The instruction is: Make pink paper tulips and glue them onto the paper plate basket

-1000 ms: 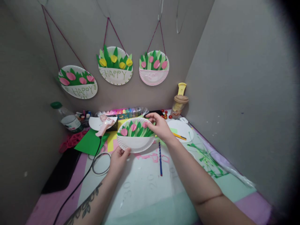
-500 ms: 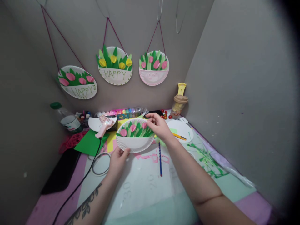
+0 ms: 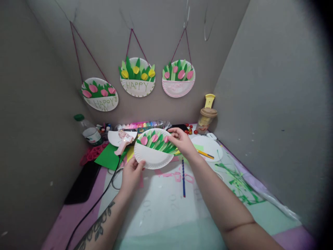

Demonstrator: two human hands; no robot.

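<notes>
Between my hands is a paper plate basket (image 3: pixel 153 156), a white plate with a half plate over its lower part. Green paper leaves (image 3: pixel 163 145) and pink paper tulips (image 3: pixel 154 138) stick up from its pocket, and it tilts down to the right. My left hand (image 3: pixel 132 172) grips the lower left rim, thumb in front. At the upper right edge, the fingers of my right hand (image 3: pixel 181 140) close by the rightmost tulip; what exactly they pinch is partly hidden. A blue pencil (image 3: pixel 183 178) lies below on the table.
Three finished-looking plate baskets (image 3: pixel 137 85) hang on the wall. A pink glue gun (image 3: pixel 124 142) with a black cord lies at left, near a bottle (image 3: pixel 90 132) and green paper (image 3: pixel 110 157). At right are a white disc (image 3: pixel 208 147), green scraps (image 3: pixel 239 184) and a lidded cup (image 3: pixel 206 119).
The paper plate basket has turned clockwise, its right side now lower. Both hands keep their places on it. The whole view has shifted, so the surroundings appear further right.
</notes>
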